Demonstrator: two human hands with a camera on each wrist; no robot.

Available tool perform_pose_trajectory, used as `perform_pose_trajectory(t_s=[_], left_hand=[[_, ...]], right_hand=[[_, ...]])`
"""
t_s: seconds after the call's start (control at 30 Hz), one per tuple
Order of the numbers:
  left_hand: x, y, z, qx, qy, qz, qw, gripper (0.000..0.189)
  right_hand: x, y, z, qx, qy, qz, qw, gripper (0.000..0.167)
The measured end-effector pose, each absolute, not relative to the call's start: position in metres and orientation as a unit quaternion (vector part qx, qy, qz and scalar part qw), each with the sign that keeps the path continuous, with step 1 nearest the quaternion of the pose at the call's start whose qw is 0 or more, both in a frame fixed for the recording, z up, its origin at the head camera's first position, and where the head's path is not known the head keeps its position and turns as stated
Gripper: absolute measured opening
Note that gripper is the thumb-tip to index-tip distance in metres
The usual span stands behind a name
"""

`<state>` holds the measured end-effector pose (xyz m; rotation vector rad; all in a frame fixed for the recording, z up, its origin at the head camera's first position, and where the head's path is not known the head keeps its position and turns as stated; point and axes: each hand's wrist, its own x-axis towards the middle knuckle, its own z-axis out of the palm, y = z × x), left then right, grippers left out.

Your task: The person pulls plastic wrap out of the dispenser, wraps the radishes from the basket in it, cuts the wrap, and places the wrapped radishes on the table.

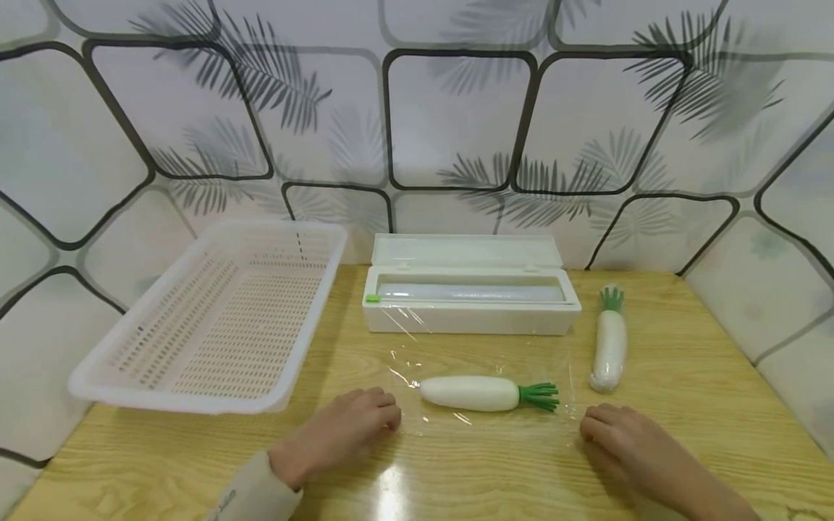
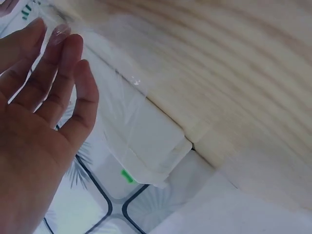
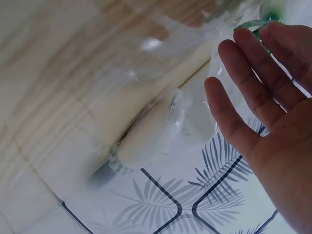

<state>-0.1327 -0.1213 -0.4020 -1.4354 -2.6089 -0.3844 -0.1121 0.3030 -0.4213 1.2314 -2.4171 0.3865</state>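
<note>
A clear sheet of plastic wrap [image 1: 482, 354] stretches toward me from a white dispenser box [image 1: 469, 322]. On the front part of the sheet lies a white radish [image 1: 469, 393], its green stalks pointing right. My left hand [image 1: 345, 427] pinches the sheet's near left corner, just left of the radish tip. At the near right corner, my right hand [image 1: 635, 452] pinches the film beyond the stalks. The left wrist view shows film over the left fingertips [image 2: 59, 33]. A second radish [image 1: 610, 347], wrapped in film, lies right of the box.
A white perforated plastic basket [image 1: 306, 325] stands at the left. The dispenser's lid [image 1: 465, 250] is raised, showing the film roll [image 1: 469, 292] inside; a green cutter slide [image 1: 373, 298] sits at its left end. A patterned wall [image 1: 456, 116] closes off the wooden table's [image 1: 495, 485] back.
</note>
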Motion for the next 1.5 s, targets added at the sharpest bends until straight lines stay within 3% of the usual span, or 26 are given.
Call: perform_pose_trajectory(t_s=[0.1, 0.33, 0.53, 0.73, 1.5], left_hand=[[-0.137, -0.125, -0.4, -0.48, -0.856, -0.175, 0.086, 0.022], [-0.15, -0.128, -0.393, -0.44, -0.86, -0.256, 0.04, 0.015], [-0.16, -0.128, -0.389, -0.405, -0.86, -0.311, -0.003, 0.01], [-0.167, -0.129, -0.389, -0.363, -0.855, -0.368, -0.052, 0.008], [-0.183, -0.122, -0.391, -0.285, -0.875, -0.387, -0.05, 0.011]], right_hand=[[-0.116, 0.304, -0.419, 0.425, -0.867, 0.159, 0.205, 0.045], [-0.128, 0.31, -0.413, 0.404, -0.874, 0.175, 0.207, 0.045], [-0.14, 0.312, -0.409, 0.417, -0.859, 0.224, 0.195, 0.011], [-0.151, 0.313, -0.406, 0.388, -0.869, 0.253, 0.171, 0.036], [-0.17, 0.303, -0.4, 0.291, -0.928, 0.189, 0.137, 0.028]])
